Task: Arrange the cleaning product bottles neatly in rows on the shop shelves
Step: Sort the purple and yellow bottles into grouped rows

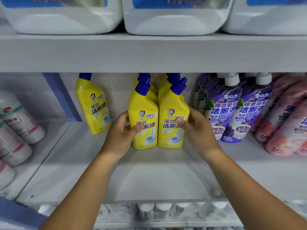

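Two yellow toilet-cleaner bottles with blue caps stand side by side at the middle of the white shelf (157, 176). My left hand (122, 131) grips the left front bottle (144, 103) from its left side, thumb across the label. My right hand (196, 128) grips the right front bottle (172, 105) from its right side, thumb on the label. More yellow bottles stand in rows behind these two. A single yellow bottle (93, 103) stands apart to the left, further back.
Purple cleaner bottles (230, 110) with white caps stand in rows to the right, pink ones (285, 123) beyond them. White bottles (16, 123) fill the left bay behind a blue divider (61, 97). Large white jugs (174, 19) sit on the shelf above. The lower shelf holds white-capped bottles (162, 211).
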{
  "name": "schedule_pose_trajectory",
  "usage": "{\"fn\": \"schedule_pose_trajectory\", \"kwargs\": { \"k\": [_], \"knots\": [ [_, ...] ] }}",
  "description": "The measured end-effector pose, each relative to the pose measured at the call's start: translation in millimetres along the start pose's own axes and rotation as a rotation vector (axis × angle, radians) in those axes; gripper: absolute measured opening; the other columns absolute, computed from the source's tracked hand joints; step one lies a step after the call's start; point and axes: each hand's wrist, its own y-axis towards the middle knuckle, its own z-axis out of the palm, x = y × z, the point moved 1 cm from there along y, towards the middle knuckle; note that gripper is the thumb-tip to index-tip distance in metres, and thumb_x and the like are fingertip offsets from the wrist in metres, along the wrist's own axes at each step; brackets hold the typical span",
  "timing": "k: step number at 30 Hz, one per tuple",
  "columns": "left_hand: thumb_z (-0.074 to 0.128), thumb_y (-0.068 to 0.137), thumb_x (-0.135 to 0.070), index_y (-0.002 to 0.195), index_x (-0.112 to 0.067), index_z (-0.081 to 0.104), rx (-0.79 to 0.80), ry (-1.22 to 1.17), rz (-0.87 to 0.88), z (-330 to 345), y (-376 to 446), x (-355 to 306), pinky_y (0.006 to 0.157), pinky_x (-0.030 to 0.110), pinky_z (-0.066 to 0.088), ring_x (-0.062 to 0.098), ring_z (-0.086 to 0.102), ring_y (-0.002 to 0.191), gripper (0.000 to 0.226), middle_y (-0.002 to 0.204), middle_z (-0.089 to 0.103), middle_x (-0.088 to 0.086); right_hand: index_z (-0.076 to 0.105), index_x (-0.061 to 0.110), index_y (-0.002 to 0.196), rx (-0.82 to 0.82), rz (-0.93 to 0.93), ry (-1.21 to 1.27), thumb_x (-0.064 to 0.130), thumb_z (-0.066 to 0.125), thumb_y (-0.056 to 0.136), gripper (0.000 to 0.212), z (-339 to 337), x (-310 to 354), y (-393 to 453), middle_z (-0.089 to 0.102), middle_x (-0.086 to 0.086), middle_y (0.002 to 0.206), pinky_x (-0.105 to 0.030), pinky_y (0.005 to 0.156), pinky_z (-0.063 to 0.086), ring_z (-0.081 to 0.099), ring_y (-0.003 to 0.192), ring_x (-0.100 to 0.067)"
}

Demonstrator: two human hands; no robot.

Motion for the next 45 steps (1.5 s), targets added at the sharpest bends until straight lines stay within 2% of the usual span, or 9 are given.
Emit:
{"fn": "schedule_pose_trajectory", "kwargs": {
  "k": [4,9,15,30,33,35,37,41,45],
  "knots": [
    [0.085,0.081,-0.03,0.121,-0.033,0.066,-0.049,0.185,0.049,-4.6,3.6,-1.7,0.083,0.019,0.055,0.005,0.07,0.104,0.045,0.116,0.073,-0.008,0.063,0.005,0.123,0.011,0.007,-0.042,0.004,0.07,0.092,0.032,-2.9,-4.6,2.8,0.076,-0.006,0.109,-0.02,0.078,0.056,0.074,0.098,-0.012],
    [0.089,0.076,-0.018,0.107,-0.036,0.063,-0.151,0.202,0.06,-2.8,-2.9,-0.1,0.074,0.008,0.05,-0.001,0.069,0.093,0.045,0.104,0.073,-0.015,0.064,0.013,0.107,-0.073,0.035,-0.186,0.003,0.08,0.082,0.031,-4.8,-15.9,-1.5,0.072,0.007,0.095,-0.01,0.069,0.05,0.066,0.079,0.007],
    [0.086,0.079,-0.018,0.115,-0.03,0.065,-0.153,0.192,0.083,-1.3,2.6,1.7,0.076,0.008,0.051,0.0,0.069,0.095,0.043,0.107,0.073,-0.012,0.064,0.014,0.108,-0.095,0.009,-0.218,0.006,0.079,0.085,0.029,-1.1,-17.6,2.5,0.069,0.013,0.094,-0.009,0.071,0.05,0.065,0.081,0.009],
    [0.084,0.082,-0.02,0.114,-0.036,0.064,-0.1,0.156,0.104,-3.9,7.8,8.9,0.084,0.018,0.054,0.003,0.07,0.098,0.041,0.107,0.074,-0.016,0.062,0.028,0.11,-0.079,-0.026,-0.227,0.011,0.077,0.088,0.032,-3.4,-28.1,3.8,0.068,-0.005,0.112,-0.011,0.079,0.051,0.068,0.097,-0.008],
    [0.081,0.086,-0.024,0.11,-0.023,0.068,-0.357,0.168,0.173,-22.9,5.7,2.5,0.082,0.013,0.05,-0.001,0.067,0.094,0.027,0.099,0.072,-0.018,0.061,0.028,0.109,-0.079,-0.033,-0.228,0.01,0.076,0.088,0.031,-3.5,-29.3,3.6,0.069,-0.003,0.111,-0.01,0.078,0.051,0.068,0.097,-0.008],
    [0.081,0.085,-0.03,0.113,-0.01,0.064,-0.676,0.154,0.272,-53.9,10.8,-2.4,0.09,0.025,0.053,0.01,0.066,0.099,0.038,0.11,0.068,-0.003,0.063,0.021,0.112,-0.081,-0.025,-0.227,0.01,0.075,0.089,0.028,-3.5,-30.5,4.2,0.07,-0.001,0.109,-0.011,0.077,0.051,0.067,0.095,-0.004],
    [0.085,0.083,-0.031,0.125,-0.003,0.056,-0.781,0.215,0.258,-84.5,23.9,-2.0,0.098,0.033,0.051,0.023,0.061,0.11,0.058,0.124,0.059,0.015,0.063,0.017,0.114,-0.073,-0.015,-0.225,0.011,0.075,0.089,0.028,-3.6,-31.8,5.0,0.071,0.002,0.108,-0.015,0.078,0.053,0.068,0.094,-0.004],
    [0.082,0.085,-0.029,0.125,-0.013,0.057,-0.514,0.312,0.016,-106.7,51.2,5.4,0.081,0.029,0.049,0.026,0.065,0.108,0.05,0.118,0.065,0.003,0.062,0.018,0.113,-0.064,-0.016,-0.227,0.011,0.075,0.09,0.028,-3.4,-30.9,5.0,0.072,0.0,0.109,-0.018,0.079,0.054,0.069,0.095,-0.006],
    [0.081,0.077,-0.043,0.109,-0.025,0.064,-0.437,0.284,-0.001,-113.1,35.7,3.6,0.087,0.039,0.057,0.018,0.067,0.095,0.04,0.107,0.072,-0.002,0.061,0.023,0.111,-0.061,-0.029,-0.231,0.011,0.075,0.089,0.028,-3.7,-29.3,4.1,0.071,-0.002,0.111,-0.009,0.076,0.05,0.068,0.097,-0.007]
  ]
}}
